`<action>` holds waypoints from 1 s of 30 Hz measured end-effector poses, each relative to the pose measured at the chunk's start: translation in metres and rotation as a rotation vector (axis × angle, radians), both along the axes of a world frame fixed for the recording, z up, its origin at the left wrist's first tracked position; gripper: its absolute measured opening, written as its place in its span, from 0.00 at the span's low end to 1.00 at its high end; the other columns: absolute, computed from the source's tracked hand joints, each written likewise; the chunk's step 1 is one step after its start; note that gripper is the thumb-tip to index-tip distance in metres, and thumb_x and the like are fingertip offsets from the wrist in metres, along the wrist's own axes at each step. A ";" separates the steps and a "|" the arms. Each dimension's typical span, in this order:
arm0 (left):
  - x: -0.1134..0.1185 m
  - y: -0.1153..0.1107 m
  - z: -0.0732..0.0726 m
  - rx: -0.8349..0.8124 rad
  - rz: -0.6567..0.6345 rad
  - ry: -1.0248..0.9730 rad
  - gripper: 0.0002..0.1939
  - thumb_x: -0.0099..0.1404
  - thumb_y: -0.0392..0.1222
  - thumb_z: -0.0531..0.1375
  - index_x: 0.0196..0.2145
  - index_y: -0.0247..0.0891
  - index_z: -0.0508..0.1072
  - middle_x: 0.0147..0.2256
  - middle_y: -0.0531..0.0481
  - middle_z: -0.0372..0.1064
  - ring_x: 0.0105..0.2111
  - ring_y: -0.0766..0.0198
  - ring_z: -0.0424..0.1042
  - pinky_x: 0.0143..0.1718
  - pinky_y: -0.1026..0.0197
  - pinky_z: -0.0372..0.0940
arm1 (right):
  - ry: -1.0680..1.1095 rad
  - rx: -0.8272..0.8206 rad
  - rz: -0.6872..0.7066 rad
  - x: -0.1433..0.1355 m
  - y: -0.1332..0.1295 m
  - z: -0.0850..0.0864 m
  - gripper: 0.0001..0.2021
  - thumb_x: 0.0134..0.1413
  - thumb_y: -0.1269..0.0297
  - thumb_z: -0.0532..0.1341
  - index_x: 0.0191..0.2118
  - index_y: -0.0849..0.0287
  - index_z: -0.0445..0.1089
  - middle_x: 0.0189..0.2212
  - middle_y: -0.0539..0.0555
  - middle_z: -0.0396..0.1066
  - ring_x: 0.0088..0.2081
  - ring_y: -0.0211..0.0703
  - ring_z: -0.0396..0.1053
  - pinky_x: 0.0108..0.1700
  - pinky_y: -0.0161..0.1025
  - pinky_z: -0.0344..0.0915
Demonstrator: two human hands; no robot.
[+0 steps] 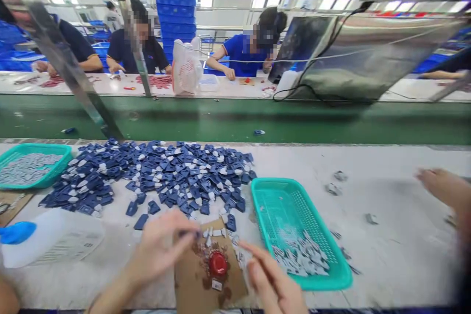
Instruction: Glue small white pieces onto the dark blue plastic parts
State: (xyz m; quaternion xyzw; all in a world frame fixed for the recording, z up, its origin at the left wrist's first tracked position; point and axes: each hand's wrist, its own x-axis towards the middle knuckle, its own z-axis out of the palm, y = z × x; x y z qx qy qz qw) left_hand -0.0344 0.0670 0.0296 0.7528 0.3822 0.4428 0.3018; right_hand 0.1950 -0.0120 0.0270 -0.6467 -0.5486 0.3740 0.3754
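Observation:
My left hand (164,243) is over the left edge of a stained piece of cardboard (191,279), thumb and forefinger closed on a small dark thing, blurred. My right hand (274,279) is at the cardboard's right edge, forefinger stretched toward small pale pieces, fingers apart, nothing visible in them. Between both hands a round red cap (218,263) sits on the cardboard, with a small white tag (217,284) just below it. Behind my hands spreads a large pile of dark blue pieces with white ends (184,171). A green basket (303,282) holding pale strips stands right of the cardboard.
At left lie a white plastic jug (55,240) and another green basket (68,157). Another person's hand (441,186) reaches in from the right, near scattered small pieces (333,189). Across the green belt (184,117) several people work. A slanted metal post (81,83) stands at left.

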 end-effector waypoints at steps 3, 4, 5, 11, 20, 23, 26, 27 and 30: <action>0.000 0.064 0.017 -0.029 0.268 0.140 0.07 0.63 0.42 0.60 0.35 0.42 0.78 0.36 0.50 0.78 0.37 0.60 0.74 0.39 0.61 0.68 | -0.297 0.051 -0.188 0.058 0.014 0.006 0.19 0.62 0.53 0.52 0.50 0.55 0.72 0.43 0.58 0.76 0.37 0.48 0.73 0.41 0.42 0.70; 0.002 0.088 0.020 -0.058 0.338 0.171 0.09 0.62 0.44 0.60 0.36 0.42 0.79 0.39 0.50 0.78 0.37 0.59 0.74 0.39 0.60 0.68 | -0.377 0.051 -0.201 0.075 0.018 0.006 0.18 0.62 0.54 0.51 0.48 0.56 0.72 0.42 0.58 0.75 0.37 0.49 0.72 0.41 0.44 0.70; 0.004 0.112 0.022 -0.097 0.395 0.202 0.11 0.61 0.46 0.59 0.37 0.41 0.79 0.39 0.50 0.78 0.36 0.59 0.74 0.38 0.60 0.68 | -0.443 0.050 -0.185 0.090 0.023 0.004 0.18 0.62 0.56 0.51 0.47 0.57 0.73 0.40 0.59 0.75 0.39 0.50 0.72 0.43 0.46 0.69; 0.032 0.234 0.013 -0.272 0.414 0.310 0.16 0.53 0.44 0.64 0.38 0.33 0.79 0.32 0.45 0.78 0.30 0.59 0.74 0.34 0.61 0.68 | -0.608 -0.011 0.083 0.122 0.053 -0.005 0.13 0.62 0.67 0.52 0.47 0.59 0.71 0.43 0.59 0.74 0.46 0.51 0.71 0.47 0.47 0.68; 0.046 0.314 -0.016 -0.368 0.437 0.601 0.12 0.67 0.45 0.60 0.41 0.33 0.73 0.40 0.46 0.73 0.39 0.60 0.74 0.41 0.53 0.70 | -0.673 -0.019 0.381 0.108 0.109 -0.008 0.09 0.60 0.73 0.56 0.42 0.59 0.73 0.42 0.58 0.73 0.44 0.50 0.71 0.45 0.45 0.67; 0.046 0.322 -0.018 -0.335 0.429 0.710 0.12 0.67 0.44 0.59 0.44 0.35 0.73 0.45 0.45 0.71 0.44 0.58 0.72 0.46 0.50 0.69 | -0.660 -0.046 0.378 0.113 0.116 -0.013 0.09 0.61 0.72 0.56 0.35 0.59 0.73 0.37 0.57 0.73 0.38 0.48 0.72 0.39 0.42 0.67; 0.058 0.330 -0.017 -0.245 0.397 0.770 0.14 0.67 0.44 0.59 0.47 0.35 0.72 0.50 0.43 0.69 0.49 0.55 0.70 0.50 0.45 0.66 | -0.636 -0.080 0.356 0.118 0.118 -0.015 0.11 0.62 0.70 0.55 0.31 0.59 0.72 0.34 0.55 0.72 0.35 0.46 0.71 0.36 0.40 0.67; 0.066 0.332 -0.016 -0.207 0.373 0.777 0.14 0.67 0.44 0.59 0.48 0.35 0.71 0.51 0.42 0.68 0.50 0.54 0.69 0.51 0.44 0.64 | -0.629 -0.090 0.347 0.119 0.118 -0.015 0.11 0.62 0.70 0.54 0.31 0.58 0.72 0.33 0.55 0.72 0.35 0.46 0.71 0.36 0.40 0.67; 0.101 0.339 -0.015 -0.106 0.237 0.769 0.14 0.67 0.44 0.59 0.48 0.35 0.72 0.52 0.42 0.68 0.52 0.53 0.67 0.54 0.43 0.62 | -0.616 -0.119 0.306 0.120 0.116 -0.014 0.10 0.63 0.70 0.53 0.33 0.59 0.70 0.33 0.55 0.72 0.36 0.47 0.71 0.36 0.40 0.66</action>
